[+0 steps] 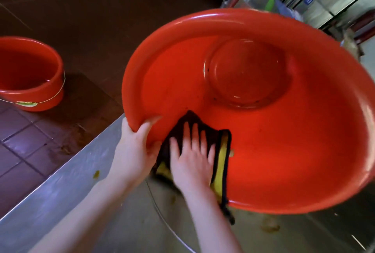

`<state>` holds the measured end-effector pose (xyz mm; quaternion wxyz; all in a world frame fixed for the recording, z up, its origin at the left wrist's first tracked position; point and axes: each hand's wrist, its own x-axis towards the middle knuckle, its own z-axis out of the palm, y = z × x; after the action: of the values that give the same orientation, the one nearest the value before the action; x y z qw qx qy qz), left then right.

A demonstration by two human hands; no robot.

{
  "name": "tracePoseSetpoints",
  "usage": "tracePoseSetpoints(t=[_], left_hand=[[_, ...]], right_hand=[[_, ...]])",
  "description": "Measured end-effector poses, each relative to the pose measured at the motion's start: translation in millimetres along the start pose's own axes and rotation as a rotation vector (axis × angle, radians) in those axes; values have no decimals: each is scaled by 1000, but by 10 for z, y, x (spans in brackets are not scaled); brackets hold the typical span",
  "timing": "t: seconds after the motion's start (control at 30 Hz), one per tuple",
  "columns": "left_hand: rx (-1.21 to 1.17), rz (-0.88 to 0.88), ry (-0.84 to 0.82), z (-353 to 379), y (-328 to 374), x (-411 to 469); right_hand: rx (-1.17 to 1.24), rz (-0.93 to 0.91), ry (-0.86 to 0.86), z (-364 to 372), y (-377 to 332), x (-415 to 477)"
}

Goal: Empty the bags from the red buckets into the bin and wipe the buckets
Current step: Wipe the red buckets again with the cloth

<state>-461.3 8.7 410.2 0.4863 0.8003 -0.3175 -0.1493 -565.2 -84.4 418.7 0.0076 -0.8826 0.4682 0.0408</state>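
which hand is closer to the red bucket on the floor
Left. The left hand grips the rim of the tilted bucket on the side facing the floor bucket; the right hand presses the cloth inside the tilted bucket, farther away.

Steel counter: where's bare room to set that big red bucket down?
Bare steel counter runs left of the left hand, out to its floor-side edge. Under the tilted red bucket it carries food smears. Crowded at the near rim: right hand pressing the cloth.
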Motion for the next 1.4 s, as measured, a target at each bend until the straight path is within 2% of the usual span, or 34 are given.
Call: tracePoseSetpoints(t=[0.13,0.23,0.37,0.4,0.5,0.53,0.63,0.73,0.83,1.03,1.13,1.3,1.4], left_hand=[[-59,-51,-3,2,-18,-9],[-65,-12,-26,0,14,-33],[85,-15,-195,-290,32,128],[166,64,-180,-452,67,230],[385,444,-73,-836,280,497],[393,489,-86,-861,358,536],[283,364,-103,-721,448,498],[161,239,-141,-425,328,248],[128,249,-164,-107,416,31],[69,279,-218,147,497,-31],[51,250,-203,235,482,-81],[-31,122,-189,380,336,-150],[-98,65,-173,490,274,-295]], right_hand=[[17,169,-119,-91,212,898],[88,212,-153,-157,315,1335],[93,212,-125,-58,372,1348],[92,201,-120,-34,390,1312],[126,137,-88,-20,429,1216],[134,115,-87,-30,443,1182],[69,100,-147,-55,553,1008],[-35,196,-121,-18,686,607],[23,304,-49,45,676,158],[49,95,11,78,769,-297],[26,50,27,50,951,-81],[18,280,-172,-21,1223,767],[49,338,-199,-63,1256,1023]])
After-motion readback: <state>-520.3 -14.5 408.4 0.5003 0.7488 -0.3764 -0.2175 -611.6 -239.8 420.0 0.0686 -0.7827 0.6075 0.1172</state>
